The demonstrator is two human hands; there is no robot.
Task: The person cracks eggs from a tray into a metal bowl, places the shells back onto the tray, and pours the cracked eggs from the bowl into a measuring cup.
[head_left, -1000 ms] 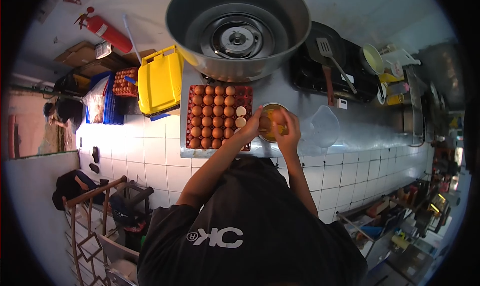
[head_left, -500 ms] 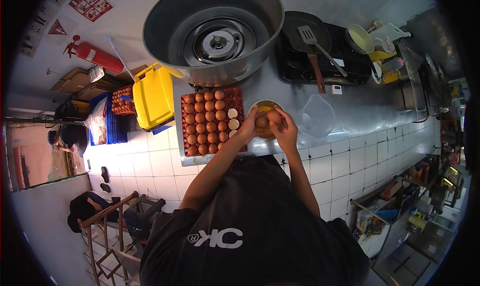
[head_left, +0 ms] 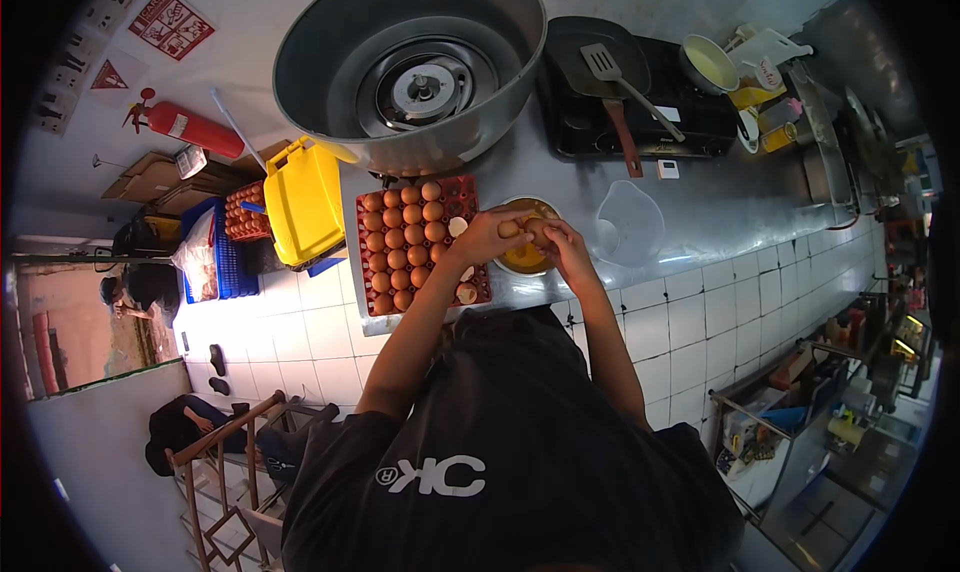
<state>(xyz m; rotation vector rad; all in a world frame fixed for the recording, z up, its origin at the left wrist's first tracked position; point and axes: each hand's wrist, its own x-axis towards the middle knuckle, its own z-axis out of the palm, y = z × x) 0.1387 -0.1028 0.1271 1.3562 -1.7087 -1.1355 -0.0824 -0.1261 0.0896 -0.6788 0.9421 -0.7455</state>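
Note:
My left hand [head_left: 482, 240] is closed round a brown egg [head_left: 509, 229], above the left side of a round bowl [head_left: 508, 264]. My right hand [head_left: 570, 256] has its fingers closed on another brown egg piece [head_left: 537, 233], close beside the first. Whether these are whole eggs or shell halves I cannot tell. Yellow-orange raw egg [head_left: 524, 257] lies in the bowl below. Left of the bowl, a red egg tray [head_left: 484, 194] holds rows of brown eggs [head_left: 413, 234], with opened shells [head_left: 457, 226] in its right-hand column.
A clear plastic jug [head_left: 630, 224] stands right of the bowl on the steel table [head_left: 715, 207]. Behind are a large metal drum machine [head_left: 430, 142] and a black stove [head_left: 690, 122] with a pan and spatula [head_left: 603, 64]. A yellow bin [head_left: 305, 202] is left. Two people are at far left.
My left hand has shifted left and turned, its back now more upward. The brown pieces sit further left over the bowl. The whole view has shifted slightly.

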